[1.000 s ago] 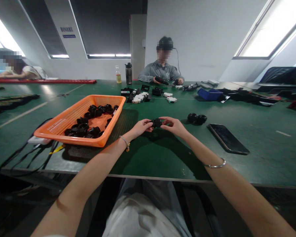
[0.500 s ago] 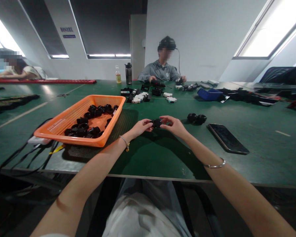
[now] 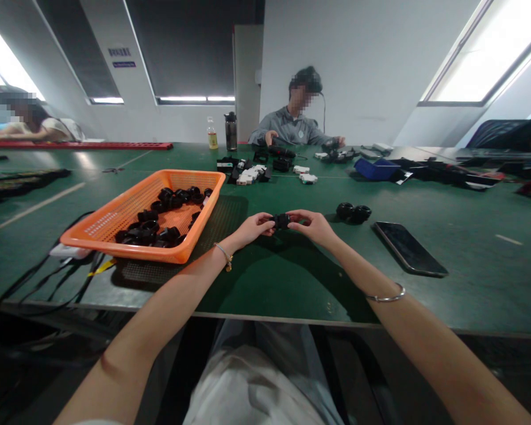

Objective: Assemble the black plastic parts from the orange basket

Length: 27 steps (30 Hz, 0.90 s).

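Observation:
A small black part [image 3: 281,221] is held between my two hands, just above the green table. The fingers of my left hand [image 3: 257,228] pinch its left end. On its other side, the thumb and fingers of my right hand [image 3: 308,225] grip the right end. To the left, an orange basket [image 3: 128,251] holds several black round parts [image 3: 145,233]. A pair of black round parts [image 3: 354,213] lies to the right of my right hand, touching each other.
A phone [image 3: 409,249] lies at the right. Black and white parts [image 3: 251,174], a blue tray [image 3: 376,169] and two bottles [image 3: 230,132] stand farther back. A person [image 3: 292,127] sits across the table [image 3: 265,295]. Cables [image 3: 77,277] run beside the basket.
My hands and the black part between them have hardly moved. Across the table, the person has leaned slightly to the right and reached a hand over the dark parts there.

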Tool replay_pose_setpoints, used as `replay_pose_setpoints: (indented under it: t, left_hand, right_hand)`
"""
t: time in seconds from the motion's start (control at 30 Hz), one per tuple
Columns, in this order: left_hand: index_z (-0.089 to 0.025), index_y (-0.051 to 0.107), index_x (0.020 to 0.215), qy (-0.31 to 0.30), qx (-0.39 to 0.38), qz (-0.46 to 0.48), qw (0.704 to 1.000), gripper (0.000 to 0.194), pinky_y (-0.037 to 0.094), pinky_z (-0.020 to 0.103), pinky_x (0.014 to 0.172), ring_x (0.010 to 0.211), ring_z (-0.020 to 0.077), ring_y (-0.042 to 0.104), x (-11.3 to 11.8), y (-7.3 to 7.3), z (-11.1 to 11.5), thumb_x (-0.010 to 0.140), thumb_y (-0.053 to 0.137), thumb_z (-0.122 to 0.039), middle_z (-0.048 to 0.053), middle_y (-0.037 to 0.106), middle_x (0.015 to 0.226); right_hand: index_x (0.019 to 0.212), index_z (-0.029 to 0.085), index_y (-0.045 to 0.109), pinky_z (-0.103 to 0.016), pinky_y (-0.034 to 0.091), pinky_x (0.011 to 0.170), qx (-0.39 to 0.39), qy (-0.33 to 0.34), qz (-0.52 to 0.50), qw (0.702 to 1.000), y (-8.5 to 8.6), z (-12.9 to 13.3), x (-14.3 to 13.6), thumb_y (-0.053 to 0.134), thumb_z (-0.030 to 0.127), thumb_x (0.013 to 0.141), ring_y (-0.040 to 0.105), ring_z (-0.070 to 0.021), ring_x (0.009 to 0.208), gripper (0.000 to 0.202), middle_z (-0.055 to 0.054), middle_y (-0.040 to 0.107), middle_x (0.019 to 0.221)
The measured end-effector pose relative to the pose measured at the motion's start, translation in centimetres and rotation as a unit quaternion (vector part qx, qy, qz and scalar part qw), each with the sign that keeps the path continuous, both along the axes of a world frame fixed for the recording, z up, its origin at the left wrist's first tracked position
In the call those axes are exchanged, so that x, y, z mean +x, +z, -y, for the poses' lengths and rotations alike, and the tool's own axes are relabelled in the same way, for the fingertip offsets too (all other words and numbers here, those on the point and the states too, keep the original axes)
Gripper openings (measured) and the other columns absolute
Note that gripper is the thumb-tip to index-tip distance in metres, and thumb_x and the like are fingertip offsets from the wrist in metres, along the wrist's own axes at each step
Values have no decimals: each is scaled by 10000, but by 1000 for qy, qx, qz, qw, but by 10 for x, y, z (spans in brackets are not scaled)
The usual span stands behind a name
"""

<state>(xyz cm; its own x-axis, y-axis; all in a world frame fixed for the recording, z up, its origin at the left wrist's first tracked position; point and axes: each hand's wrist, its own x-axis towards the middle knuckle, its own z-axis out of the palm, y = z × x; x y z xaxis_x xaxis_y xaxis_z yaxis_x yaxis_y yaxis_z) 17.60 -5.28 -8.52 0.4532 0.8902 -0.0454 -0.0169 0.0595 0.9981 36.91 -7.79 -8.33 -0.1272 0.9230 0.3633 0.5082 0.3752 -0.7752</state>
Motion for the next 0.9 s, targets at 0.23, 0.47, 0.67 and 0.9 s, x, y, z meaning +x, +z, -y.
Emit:
replay_pose_setpoints:
  t: [0.23,0.47,0.67,0.9]
  left_hand:
    - [-89,523,926,-5,10,-9,1000,155,488,206,643,538,41,565,-1,1,1,778,567,-68,-32,592,605]
    - [-97,532,913,-17,35,8,999,215,499,225,663,561,45,567,-2,-6,-4,725,633,-85,-32,596,629]
    - [-108,537,898,-15,44,1,999,239,510,249,693,605,56,574,-2,-7,-4,692,656,-81,-29,593,653]
    - [-106,538,899,-11,50,-8,999,244,510,259,701,604,57,565,-1,-7,-4,686,647,-58,-32,585,655]
  right_hand:
    - [931,176,697,-303,482,631,-11,-4,1,1000,0,0,0,673,350,631,625,-187,703,347,-42,708,764]
    - [936,176,684,-325,493,684,-22,4,13,1000,0,0,1,660,348,658,630,-186,714,328,-41,708,777]
    - [926,185,676,-353,497,726,-26,8,21,999,-2,-2,2,652,354,680,635,-194,729,299,-44,708,791]
    - [853,181,657,-351,489,750,-23,-2,22,1000,-5,-3,0,615,369,713,639,-197,765,238,-59,705,844]
